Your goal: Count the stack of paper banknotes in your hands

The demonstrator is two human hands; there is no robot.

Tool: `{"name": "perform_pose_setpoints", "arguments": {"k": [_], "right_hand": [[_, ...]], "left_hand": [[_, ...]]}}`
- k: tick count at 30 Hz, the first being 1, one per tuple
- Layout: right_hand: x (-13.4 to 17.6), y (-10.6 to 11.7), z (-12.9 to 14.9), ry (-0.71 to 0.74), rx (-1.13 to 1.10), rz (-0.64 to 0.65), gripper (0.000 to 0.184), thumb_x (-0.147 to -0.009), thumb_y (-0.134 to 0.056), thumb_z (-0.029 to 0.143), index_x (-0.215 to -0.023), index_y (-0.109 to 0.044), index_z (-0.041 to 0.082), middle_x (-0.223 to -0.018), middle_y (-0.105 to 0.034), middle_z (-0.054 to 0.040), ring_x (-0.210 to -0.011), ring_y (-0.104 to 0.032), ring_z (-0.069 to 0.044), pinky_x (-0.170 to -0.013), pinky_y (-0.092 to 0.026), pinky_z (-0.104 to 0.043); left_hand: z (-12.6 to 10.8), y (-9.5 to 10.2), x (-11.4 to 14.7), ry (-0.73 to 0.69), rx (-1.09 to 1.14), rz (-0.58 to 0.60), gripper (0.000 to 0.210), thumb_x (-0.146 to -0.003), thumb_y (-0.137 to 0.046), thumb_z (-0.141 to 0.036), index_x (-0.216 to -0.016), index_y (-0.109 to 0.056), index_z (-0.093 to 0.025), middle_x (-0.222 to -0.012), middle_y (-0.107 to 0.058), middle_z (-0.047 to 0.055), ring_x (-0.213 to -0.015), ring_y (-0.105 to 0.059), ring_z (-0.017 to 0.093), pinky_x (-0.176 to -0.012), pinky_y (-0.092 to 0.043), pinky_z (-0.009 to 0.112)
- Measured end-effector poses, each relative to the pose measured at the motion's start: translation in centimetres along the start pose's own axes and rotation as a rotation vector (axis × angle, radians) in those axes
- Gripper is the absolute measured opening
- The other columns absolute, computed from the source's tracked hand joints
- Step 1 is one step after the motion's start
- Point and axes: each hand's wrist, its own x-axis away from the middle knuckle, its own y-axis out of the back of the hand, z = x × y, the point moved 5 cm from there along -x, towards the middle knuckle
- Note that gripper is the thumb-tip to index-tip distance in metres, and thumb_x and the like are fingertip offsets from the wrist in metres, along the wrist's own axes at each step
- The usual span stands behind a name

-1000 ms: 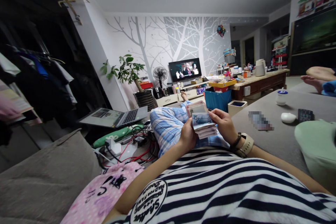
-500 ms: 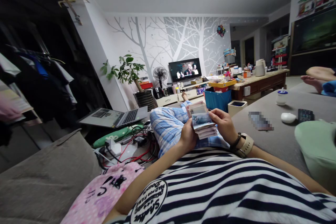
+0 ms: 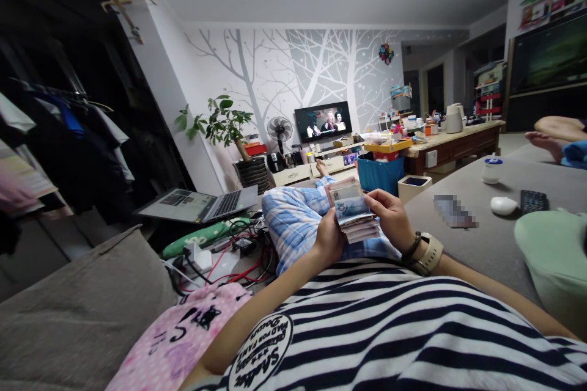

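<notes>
A stack of banknotes (image 3: 355,211) is held above my lap, with a blue note uppermost and pinkish and brownish notes fanned out behind it. My left hand (image 3: 329,237) grips the stack along its left side, thumb on top. At the right edge, my right hand (image 3: 389,211) pinches the blue note between thumb and fingers. A dark bracelet and a pale watch (image 3: 431,253) circle the right wrist. Beneath the notes are my legs in blue checked trousers (image 3: 291,211).
On the grey sofa to the right lie a remote (image 3: 534,201), a white mouse-shaped object (image 3: 503,205), a blue-lidded jar (image 3: 492,171) and a green cushion (image 3: 553,244). An open laptop (image 3: 202,204) and tangled cables (image 3: 247,256) are on the left. Another person's foot (image 3: 548,140) shows at far right.
Both hands stay almost in place around the banknotes. The top blue note looks slightly bent now, its far edge shifted a little. The television picture differs slightly.
</notes>
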Motion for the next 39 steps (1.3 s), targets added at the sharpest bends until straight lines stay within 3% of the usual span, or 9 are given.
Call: {"name": "perform_pose_setpoints", "arguments": {"k": [12,19,26,30,39], "right_hand": [[0.0,0.1,-0.4,-0.011,-0.023,-0.017,0.040,-0.079,-0.072,0.057,-0.065,-0.062,0.021,-0.059,-0.051,0.0022,-0.058,-0.042,-0.014,-0.057,-0.033,-0.030],[0.2,-0.1,0.0,-0.019,-0.058,0.015,0.042,-0.084,-0.067,0.060,-0.068,-0.064,0.022,-0.054,-0.057,0.0007,-0.053,-0.043,-0.014,-0.055,-0.034,-0.030],[-0.2,0.3,-1.0,-0.061,-0.075,-0.100,0.044,-0.068,-0.081,0.060,-0.073,-0.056,0.023,-0.062,-0.054,0.0033,-0.057,-0.046,-0.014,-0.055,-0.037,-0.029],[-0.5,0.5,-2.0,-0.111,-0.040,-0.125,0.048,-0.069,-0.077,0.065,-0.078,-0.055,0.024,-0.060,-0.054,0.0039,-0.055,-0.048,-0.015,-0.053,-0.036,-0.029],[-0.6,0.4,-1.9,-0.094,0.018,-0.026,0.052,-0.073,-0.072,0.068,-0.058,-0.054,0.023,-0.054,-0.048,0.0032,-0.054,-0.042,-0.014,-0.055,-0.036,-0.030]], "left_hand": [[0.2,0.3,-0.4,-0.009,-0.006,0.037,0.040,-0.084,-0.065,-0.044,-0.111,-0.074,-0.015,-0.092,-0.079,0.010,-0.090,-0.076,0.031,-0.084,-0.061,0.044],[0.0,-0.5,-0.2,0.025,0.036,0.057,0.047,-0.089,-0.062,-0.046,-0.118,-0.072,-0.011,-0.100,-0.080,0.012,-0.099,-0.075,0.034,-0.093,-0.059,0.046],[-0.1,0.4,0.0,-0.021,0.012,0.002,0.042,-0.082,-0.071,-0.035,-0.117,-0.071,-0.012,-0.104,-0.080,0.013,-0.101,-0.075,0.034,-0.093,-0.059,0.047],[-0.2,0.5,0.1,-0.045,-0.008,-0.004,0.038,-0.074,-0.074,-0.025,-0.110,-0.073,-0.012,-0.100,-0.080,0.012,-0.100,-0.075,0.034,-0.089,-0.061,0.046],[-0.4,0.3,0.2,-0.065,-0.028,-0.022,0.041,-0.071,-0.074,-0.023,-0.111,-0.073,-0.012,-0.095,-0.080,0.011,-0.099,-0.075,0.034,-0.089,-0.060,0.047]]}}
